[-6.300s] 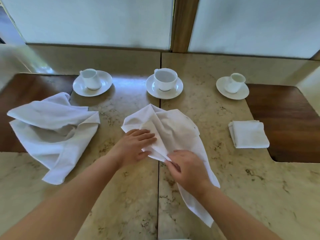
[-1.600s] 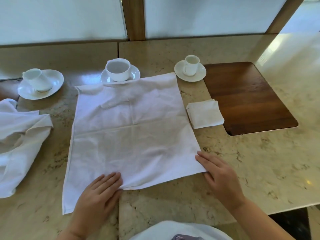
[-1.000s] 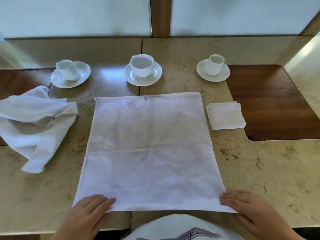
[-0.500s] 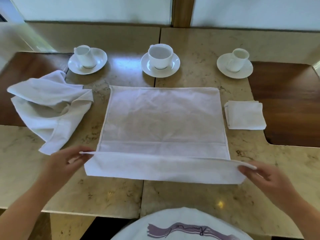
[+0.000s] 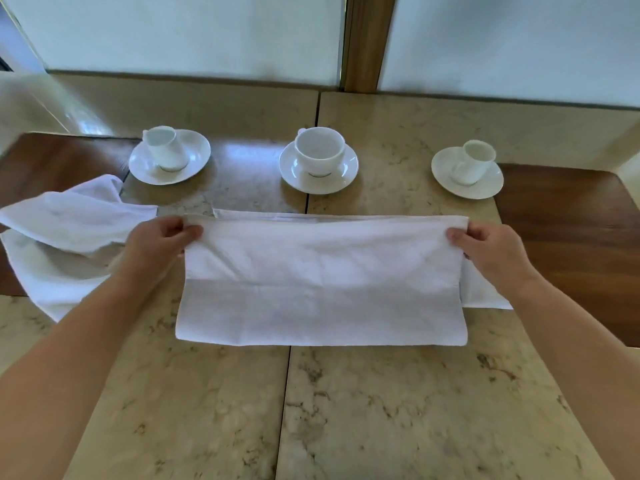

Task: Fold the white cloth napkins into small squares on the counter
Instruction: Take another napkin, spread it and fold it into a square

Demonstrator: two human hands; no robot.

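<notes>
Lying across the middle of the table (image 5: 415,410), over the seam between its two stone slabs: one white napkin (image 5: 322,282), doubled over on itself, fold line at the near side, free edge carried toward the far side.

Left hand (image 5: 156,244): fingers clamped on the napkin's far left corner, thumb on top. Right hand (image 5: 491,251): fingers clamped on the far right corner likewise. The upper layer is held slightly raised; the lower layer's far edge shows just beyond it as a thin strip.

Left of the napkin: a crumpled napkin (image 5: 65,237), unfolded, partly on stone and partly on a dark wood inlay (image 5: 52,157), partly behind the left forearm.

Right of the napkin, touching or just beside its right edge: a folded napkin (image 5: 481,292), mostly hidden by the right hand and wrist; only its near left part shows. Beyond it, a second wood inlay (image 5: 575,237).

Past the napkin, in a row:
- left cup (image 5: 164,147), tilted on its saucer (image 5: 194,157);
- middle cup (image 5: 320,150), upright on its saucer (image 5: 346,171), largest of the three;
- right cup (image 5: 472,161), tilted on its saucer (image 5: 446,171).

Markings: a dark line at the foot of the left and middle cups, too small to read. No legible writing or brand on any item.
</notes>
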